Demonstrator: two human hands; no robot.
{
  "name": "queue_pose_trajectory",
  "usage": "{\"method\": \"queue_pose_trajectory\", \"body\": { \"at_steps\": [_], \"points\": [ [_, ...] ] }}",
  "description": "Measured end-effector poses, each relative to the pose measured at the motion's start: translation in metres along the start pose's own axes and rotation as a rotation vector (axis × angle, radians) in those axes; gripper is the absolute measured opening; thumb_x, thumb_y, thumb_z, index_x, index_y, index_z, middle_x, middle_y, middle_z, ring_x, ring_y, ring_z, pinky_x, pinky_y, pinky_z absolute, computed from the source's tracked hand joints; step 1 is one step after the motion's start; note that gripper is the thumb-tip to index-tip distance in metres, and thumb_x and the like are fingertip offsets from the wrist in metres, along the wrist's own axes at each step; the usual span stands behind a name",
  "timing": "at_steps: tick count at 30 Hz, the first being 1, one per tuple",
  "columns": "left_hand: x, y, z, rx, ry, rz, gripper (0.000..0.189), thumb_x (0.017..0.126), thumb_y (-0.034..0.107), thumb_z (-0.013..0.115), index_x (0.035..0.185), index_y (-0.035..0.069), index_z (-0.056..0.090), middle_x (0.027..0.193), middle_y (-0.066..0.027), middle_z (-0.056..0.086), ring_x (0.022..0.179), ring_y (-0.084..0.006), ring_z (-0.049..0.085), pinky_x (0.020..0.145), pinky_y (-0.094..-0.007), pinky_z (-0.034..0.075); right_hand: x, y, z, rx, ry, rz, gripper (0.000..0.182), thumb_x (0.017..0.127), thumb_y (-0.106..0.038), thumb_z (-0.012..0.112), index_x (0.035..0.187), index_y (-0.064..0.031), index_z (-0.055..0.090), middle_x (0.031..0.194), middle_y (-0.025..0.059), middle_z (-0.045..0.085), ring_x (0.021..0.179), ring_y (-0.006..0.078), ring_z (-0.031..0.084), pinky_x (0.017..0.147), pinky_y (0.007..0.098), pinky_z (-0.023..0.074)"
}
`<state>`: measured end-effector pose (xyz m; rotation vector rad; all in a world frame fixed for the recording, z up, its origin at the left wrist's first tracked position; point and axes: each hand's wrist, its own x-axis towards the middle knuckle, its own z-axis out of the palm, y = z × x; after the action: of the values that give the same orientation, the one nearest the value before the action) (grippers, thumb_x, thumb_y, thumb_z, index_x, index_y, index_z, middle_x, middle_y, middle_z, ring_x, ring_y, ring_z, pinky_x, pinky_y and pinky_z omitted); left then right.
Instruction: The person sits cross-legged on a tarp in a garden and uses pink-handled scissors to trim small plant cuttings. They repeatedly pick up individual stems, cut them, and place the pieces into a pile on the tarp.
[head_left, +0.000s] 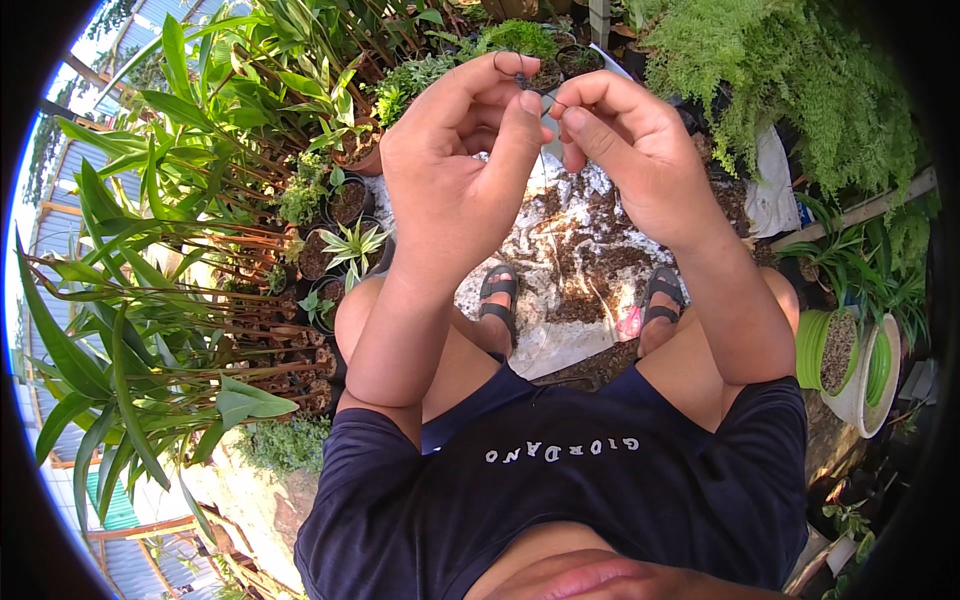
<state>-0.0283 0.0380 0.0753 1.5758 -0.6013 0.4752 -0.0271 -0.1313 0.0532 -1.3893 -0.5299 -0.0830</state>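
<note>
My left hand (465, 142) is raised in front of me, its thumb and forefinger pinching a thin dark wire (520, 77) that is looped and knotted near the fingertips. One end of the wire runs across to my right hand (626, 139), where thumb and forefinger pinch it. Another thin strand hangs below the fingers. Both hands are close together over a soil-strewn white sheet (559, 352). The other fingers are curled, and parts of the wire are hidden behind them.
Small potted plants (352, 247) and tall leafy plants (187, 292) crowd the left side. A fern (787, 82) hangs at the upper right. Green pots (814, 349) and a white pot (889, 375) stand at the right. My sandalled feet (499, 296) rest on the sheet.
</note>
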Motion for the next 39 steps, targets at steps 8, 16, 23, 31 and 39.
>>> {"method": "queue_pose_trajectory", "body": {
  "at_steps": [8, 16, 23, 31, 39],
  "points": [
    [0.000, 0.001, -0.002, 0.028, 0.001, 0.002, 0.025, 0.095, 0.002, 0.064, 0.118, -0.007, 0.063, 0.089, -0.0077, 0.069, 0.076, -0.0114, 0.068, 0.060, -0.0204, 0.052, -0.001, 0.003, 0.000, 0.000, -0.003, -0.011, 0.018, 0.101, -0.020, 0.061, 0.106, -0.0027, 0.062, 0.086, -0.0012, 0.061, 0.074, 0.0069, 0.054, 0.068, 0.0240, 0.0465],
    [0.000, 0.000, -0.005, 0.021, 0.004, -0.006, 0.023, 0.093, 0.001, 0.066, 0.115, -0.005, 0.065, 0.090, -0.0083, 0.069, 0.077, -0.0117, 0.071, 0.062, -0.0208, 0.054, -0.002, 0.001, 0.005, 0.035, 0.003, -0.017, 0.017, 0.101, -0.018, 0.060, 0.107, -0.0021, 0.062, 0.085, -0.0005, 0.060, 0.073, 0.0073, 0.054, 0.068, 0.0234, 0.0461],
    [-0.002, 0.004, -0.005, 0.001, -0.005, 0.002, 0.026, 0.096, 0.003, 0.064, 0.120, -0.006, 0.062, 0.089, -0.0062, 0.068, 0.075, -0.0109, 0.068, 0.059, -0.0200, 0.051, -0.001, -0.007, 0.005, 0.028, 0.036, -0.081, 0.015, 0.100, -0.014, 0.061, 0.105, -0.0009, 0.064, 0.088, 0.0006, 0.062, 0.074, 0.0075, 0.056, 0.069, 0.0230, 0.0466],
    [-0.005, 0.011, -0.002, -0.156, -0.100, -0.088, 0.026, 0.098, 0.002, 0.059, 0.121, -0.008, 0.061, 0.087, -0.0084, 0.067, 0.074, -0.0117, 0.066, 0.060, -0.0215, 0.051, 0.001, -0.002, 0.004, 0.034, 0.031, -0.092, 0.015, 0.099, -0.013, 0.062, 0.106, -0.0002, 0.064, 0.089, 0.0010, 0.063, 0.076, 0.0077, 0.056, 0.069, 0.0234, 0.0472],
    [-0.006, 0.012, -0.002, -0.144, -0.067, -0.101, 0.022, 0.096, 0.002, 0.061, 0.117, -0.008, 0.061, 0.085, -0.0088, 0.068, 0.075, -0.0113, 0.067, 0.061, -0.0216, 0.052, 0.000, -0.007, -0.003, -0.027, 0.041, -0.080, 0.014, 0.098, -0.013, 0.064, 0.106, -0.0008, 0.065, 0.091, -0.0004, 0.065, 0.079, 0.0057, 0.057, 0.071, 0.0223, 0.0470]
  ]
}}
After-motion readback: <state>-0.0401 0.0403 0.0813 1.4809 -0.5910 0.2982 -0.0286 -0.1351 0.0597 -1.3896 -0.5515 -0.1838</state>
